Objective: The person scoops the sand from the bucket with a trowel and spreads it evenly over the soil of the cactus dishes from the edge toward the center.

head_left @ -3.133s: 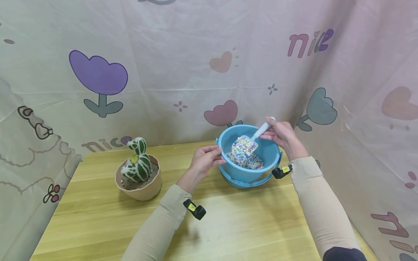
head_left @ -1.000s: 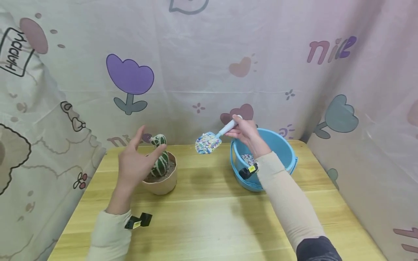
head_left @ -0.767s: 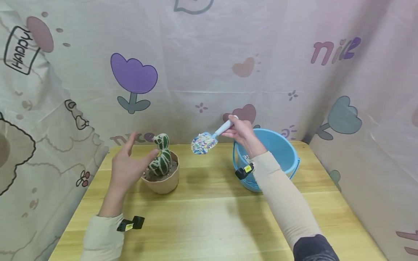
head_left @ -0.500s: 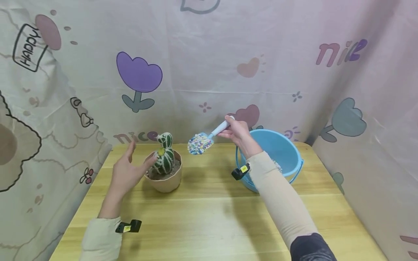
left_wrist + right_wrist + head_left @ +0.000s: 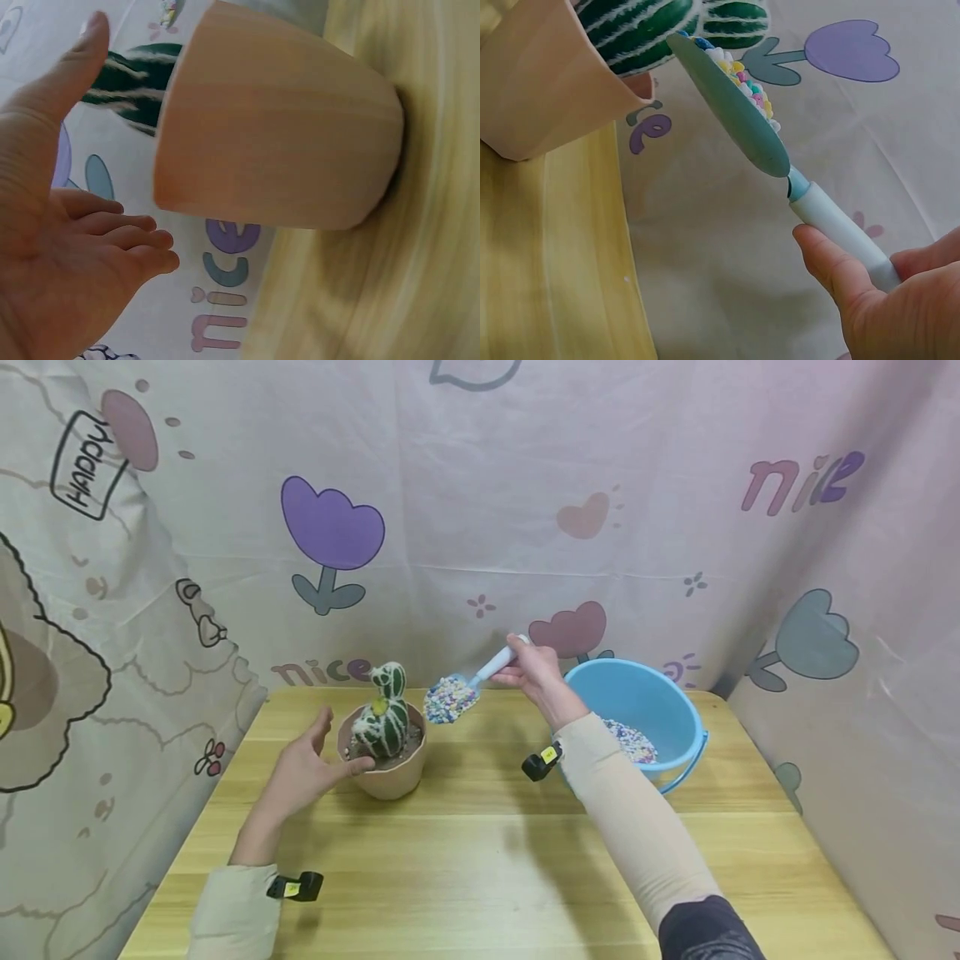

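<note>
Head view shows the right hand (image 5: 534,675) pinching the scoop (image 5: 459,692) by its handle, blade level so the coloured gravel (image 5: 447,700) stays heaped beside the cactus pot (image 5: 384,770). The left hand (image 5: 303,770), fingers spread, thumb on the rim, steadies that pot.

Makeshift recording booth, cartoon-print curtain (image 5: 480,527) walls, wooden table (image 5: 487,860)

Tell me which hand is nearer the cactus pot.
Left. The left hand is right beside the pot, thumb at its rim. The right hand is farther off on the other side, holding a scoop of pebbles near the cactus.
</note>
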Tool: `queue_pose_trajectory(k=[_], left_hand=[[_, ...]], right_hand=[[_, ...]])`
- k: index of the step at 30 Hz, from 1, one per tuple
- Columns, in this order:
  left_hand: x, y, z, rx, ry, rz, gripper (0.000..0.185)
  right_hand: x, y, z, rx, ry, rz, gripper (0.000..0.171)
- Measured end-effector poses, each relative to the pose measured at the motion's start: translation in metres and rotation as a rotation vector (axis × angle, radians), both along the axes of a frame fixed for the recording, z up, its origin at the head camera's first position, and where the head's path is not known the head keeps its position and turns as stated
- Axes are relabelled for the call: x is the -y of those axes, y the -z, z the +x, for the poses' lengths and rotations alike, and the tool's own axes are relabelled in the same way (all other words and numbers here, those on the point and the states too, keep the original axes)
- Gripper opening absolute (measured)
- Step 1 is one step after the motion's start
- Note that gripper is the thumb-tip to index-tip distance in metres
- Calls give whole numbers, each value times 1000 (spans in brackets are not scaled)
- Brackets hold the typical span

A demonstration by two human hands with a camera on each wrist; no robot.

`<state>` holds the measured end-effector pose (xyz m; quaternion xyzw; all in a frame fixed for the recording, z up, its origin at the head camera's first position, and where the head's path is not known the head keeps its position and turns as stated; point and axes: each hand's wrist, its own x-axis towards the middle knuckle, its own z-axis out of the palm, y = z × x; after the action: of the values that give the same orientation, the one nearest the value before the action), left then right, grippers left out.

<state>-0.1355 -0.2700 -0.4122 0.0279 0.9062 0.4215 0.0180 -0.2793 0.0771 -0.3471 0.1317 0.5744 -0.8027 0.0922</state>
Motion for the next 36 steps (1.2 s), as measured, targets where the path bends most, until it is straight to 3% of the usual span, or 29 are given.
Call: queue_pose_trajectory(k=[5, 12, 36], left_hand=[[-4, 10, -4, 16, 16, 7, 132], [-9, 19, -6, -16, 17, 24, 132], [-26, 29, -1, -25, -123, 35, 133]], right_hand=[[6, 5, 1, 3, -3, 12, 60], [11, 10, 2, -7, -1, 20, 56], [25, 18, 4, -27, 8, 61, 51]])
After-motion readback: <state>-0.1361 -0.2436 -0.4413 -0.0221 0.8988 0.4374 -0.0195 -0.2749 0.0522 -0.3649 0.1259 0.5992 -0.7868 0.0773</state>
